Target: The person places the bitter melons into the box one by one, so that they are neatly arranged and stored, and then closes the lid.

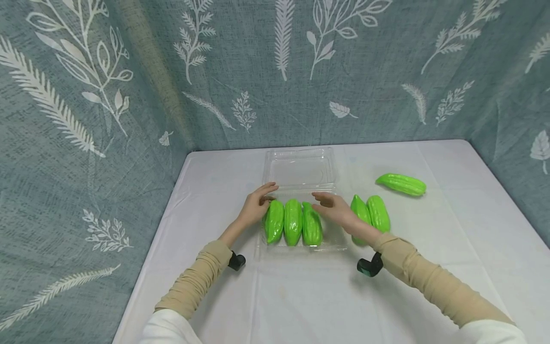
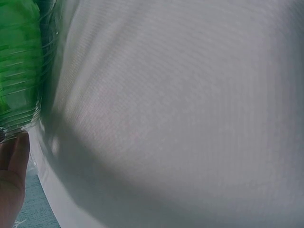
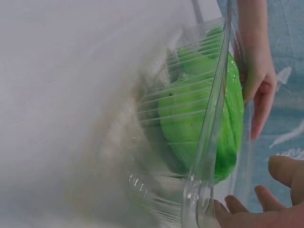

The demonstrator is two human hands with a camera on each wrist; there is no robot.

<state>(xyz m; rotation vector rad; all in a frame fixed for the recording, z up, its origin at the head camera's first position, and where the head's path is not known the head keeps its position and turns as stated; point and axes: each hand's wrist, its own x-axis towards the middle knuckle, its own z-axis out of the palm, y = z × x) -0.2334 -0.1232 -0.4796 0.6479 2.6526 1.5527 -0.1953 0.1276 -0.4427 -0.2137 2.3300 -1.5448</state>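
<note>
A clear plastic clamshell box (image 1: 335,242) lies on the table with its lid (image 1: 299,167) folded back. Side by side in its base are a left bitter melon (image 1: 274,222), a middle one (image 1: 293,222) and a right one (image 1: 312,225), all bright green and ridged. At the box's left side is my left hand (image 1: 255,206), fingers extended by the left melon; whether they touch it is unclear. My right hand (image 1: 337,209) hovers over the right side, its fingertips close to the right melon. In the right wrist view, that hand's fingers are spread with nothing between them.
Two more bitter melons lie right of the box, one (image 1: 378,213) beside another (image 1: 360,209) partly hidden by my right forearm. A single melon (image 1: 401,184) lies farther back on the right. A white cloth covers the table (image 1: 301,296); patterned blue-green curtains (image 1: 266,110) stand behind and beside it.
</note>
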